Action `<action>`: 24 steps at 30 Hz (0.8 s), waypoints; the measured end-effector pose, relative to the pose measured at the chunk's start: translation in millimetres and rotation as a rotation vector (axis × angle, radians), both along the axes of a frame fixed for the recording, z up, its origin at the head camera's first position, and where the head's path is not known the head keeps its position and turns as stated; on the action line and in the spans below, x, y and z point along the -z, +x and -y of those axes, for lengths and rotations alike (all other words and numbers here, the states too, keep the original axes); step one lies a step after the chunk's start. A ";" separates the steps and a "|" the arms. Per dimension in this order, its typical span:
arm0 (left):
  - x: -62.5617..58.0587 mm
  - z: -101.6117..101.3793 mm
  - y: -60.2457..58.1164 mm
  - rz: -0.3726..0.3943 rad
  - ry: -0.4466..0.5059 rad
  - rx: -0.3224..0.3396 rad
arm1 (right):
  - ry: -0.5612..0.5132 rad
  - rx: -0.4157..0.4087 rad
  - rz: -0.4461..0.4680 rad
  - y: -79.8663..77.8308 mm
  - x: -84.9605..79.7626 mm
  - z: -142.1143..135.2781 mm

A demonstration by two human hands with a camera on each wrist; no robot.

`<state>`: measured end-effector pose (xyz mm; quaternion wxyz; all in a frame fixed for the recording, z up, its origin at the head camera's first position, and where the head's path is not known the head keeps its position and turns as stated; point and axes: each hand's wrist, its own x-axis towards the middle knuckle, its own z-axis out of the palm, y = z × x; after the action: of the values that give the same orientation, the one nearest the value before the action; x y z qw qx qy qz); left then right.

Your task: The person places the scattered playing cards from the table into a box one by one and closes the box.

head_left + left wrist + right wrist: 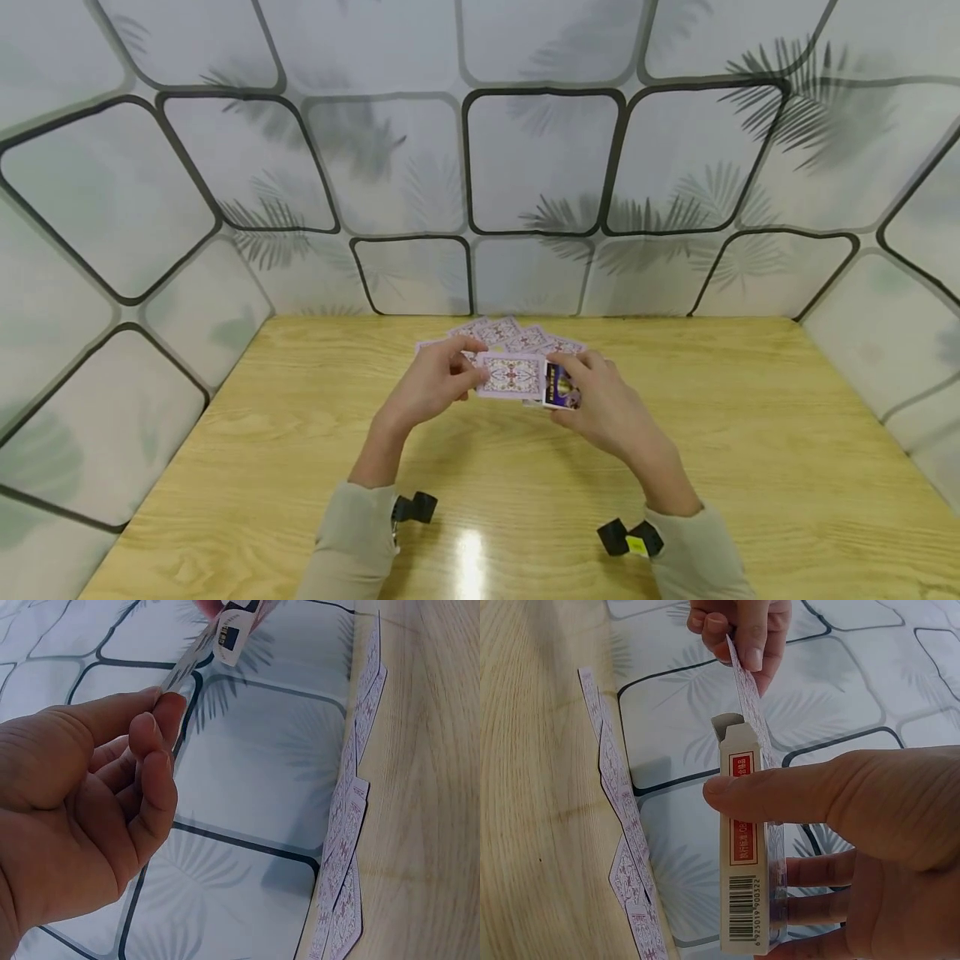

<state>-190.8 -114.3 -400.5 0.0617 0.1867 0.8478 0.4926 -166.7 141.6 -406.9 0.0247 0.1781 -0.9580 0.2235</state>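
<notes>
My left hand (429, 382) pinches a playing card (512, 377) by its left end, between thumb and fingers. The card has a white and purple back with a red and gold ornament. My right hand (609, 407) grips a small card box (739, 907) between the thumb and fingers. White side with a barcode and a red label, dark printed front: the box has its end flap (727, 722) open toward the card. The card's right end meets the box's open end, above the table. More playing cards (498, 332) lie overlapping behind the hands.
A light wood-grain table (315, 442) spreads under both arms. Behind it and at the sides stands pale cloth (540, 158) with dark rounded outlines and leaf prints. Small black devices (415, 507) are strapped at both wrists.
</notes>
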 end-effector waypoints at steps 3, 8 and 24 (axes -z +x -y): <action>-2.4 -1.3 0.9 -0.004 -0.009 -0.006 | -0.002 0.002 -0.002 0.5 -1.3 -0.2; -4.7 -2.6 1.8 0.019 0.030 -0.040 | -0.005 0.005 0.005 1.2 -2.5 -0.2; -7.0 -4.0 7.3 -0.013 0.023 -0.027 | -0.005 -0.003 0.011 2.1 -2.9 0.7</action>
<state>-183.5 -110.3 -393.5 0.0475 0.1792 0.8449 0.5018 -164.6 141.0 -404.0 0.0197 0.1782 -0.9574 0.2266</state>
